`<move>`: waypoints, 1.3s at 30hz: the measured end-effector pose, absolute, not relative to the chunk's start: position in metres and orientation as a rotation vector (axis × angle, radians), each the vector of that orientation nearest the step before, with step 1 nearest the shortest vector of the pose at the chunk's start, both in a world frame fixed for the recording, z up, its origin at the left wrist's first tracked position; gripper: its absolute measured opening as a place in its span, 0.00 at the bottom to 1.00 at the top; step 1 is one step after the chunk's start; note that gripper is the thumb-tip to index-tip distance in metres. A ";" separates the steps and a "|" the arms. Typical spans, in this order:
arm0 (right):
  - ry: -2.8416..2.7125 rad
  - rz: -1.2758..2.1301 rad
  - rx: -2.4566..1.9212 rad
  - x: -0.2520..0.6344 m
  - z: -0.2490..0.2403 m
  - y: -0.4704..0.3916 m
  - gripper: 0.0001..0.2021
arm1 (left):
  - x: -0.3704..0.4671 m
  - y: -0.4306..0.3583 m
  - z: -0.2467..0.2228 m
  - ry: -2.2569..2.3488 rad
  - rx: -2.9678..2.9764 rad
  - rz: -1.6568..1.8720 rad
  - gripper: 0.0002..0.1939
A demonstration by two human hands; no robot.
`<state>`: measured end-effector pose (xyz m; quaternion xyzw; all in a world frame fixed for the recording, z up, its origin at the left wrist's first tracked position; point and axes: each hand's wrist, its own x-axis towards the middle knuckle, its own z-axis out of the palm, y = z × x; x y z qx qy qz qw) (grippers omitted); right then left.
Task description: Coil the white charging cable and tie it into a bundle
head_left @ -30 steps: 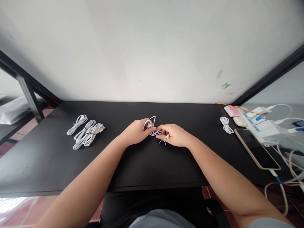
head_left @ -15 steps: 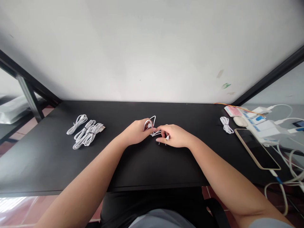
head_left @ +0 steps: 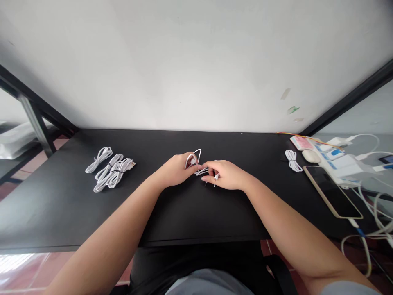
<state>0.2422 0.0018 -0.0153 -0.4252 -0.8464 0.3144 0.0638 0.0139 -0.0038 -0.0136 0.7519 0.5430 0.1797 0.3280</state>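
Observation:
Over the middle of the black table (head_left: 202,217), my left hand (head_left: 179,170) is closed on one side of a white cable (head_left: 200,155), whose loop rises past the fingertips. My right hand (head_left: 225,174) has its fingers curled round the other side of the same cable, and a white connector (head_left: 216,177) pokes out between thumb and fingers. The fingertips of both hands nearly meet. Two small thin white ends show just below my right hand; what they belong to is unclear.
Several bundled white cables (head_left: 114,172) lie at the left. To the right are another white cable bundle (head_left: 293,160), a phone (head_left: 333,191), a white mouse (head_left: 310,156) and a power strip (head_left: 333,164) with chargers and loose cords. A pale wall (head_left: 184,65) stands behind.

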 end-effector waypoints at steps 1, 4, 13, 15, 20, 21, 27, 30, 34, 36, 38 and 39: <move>-2.555 0.950 -1.283 0.242 -0.015 0.002 0.18 | 0.014 -0.004 -0.013 1.422 1.969 0.470 0.21; -2.561 0.938 -1.285 0.242 -0.016 0.002 0.18 | 0.015 -0.004 -0.013 1.422 1.965 0.469 0.21; -2.561 0.931 -1.282 0.243 -0.017 0.003 0.18 | 0.015 -0.004 -0.012 1.435 1.955 0.447 0.20; -2.561 0.926 -1.282 0.243 -0.017 0.003 0.18 | 0.015 -0.004 -0.012 1.428 1.947 0.449 0.19; -2.551 0.934 -1.274 0.243 -0.018 0.003 0.17 | 0.014 -0.003 -0.013 1.433 1.957 0.455 0.20; -2.551 0.932 -1.269 0.243 -0.019 0.003 0.17 | 0.014 -0.003 -0.013 1.431 1.963 0.453 0.20; -2.565 0.916 -1.260 0.243 -0.018 0.003 0.17 | 0.014 -0.003 -0.012 1.432 1.973 0.434 0.22; -2.562 0.925 -1.263 0.243 -0.017 0.003 0.18 | 0.014 -0.003 -0.013 1.445 1.975 0.417 0.22; -2.564 0.932 -1.270 0.242 -0.016 0.003 0.18 | 0.014 -0.003 -0.012 1.440 1.979 0.415 0.21; -2.572 0.917 -1.273 0.242 -0.016 0.003 0.18 | 0.014 -0.003 -0.012 1.448 1.988 0.408 0.22; -2.579 0.902 -1.276 0.242 -0.016 0.003 0.18 | 0.014 -0.003 -0.012 1.458 1.998 0.397 0.22; -2.581 0.899 -1.278 0.242 -0.016 0.003 0.18 | 0.014 -0.003 -0.012 1.461 2.002 0.393 0.23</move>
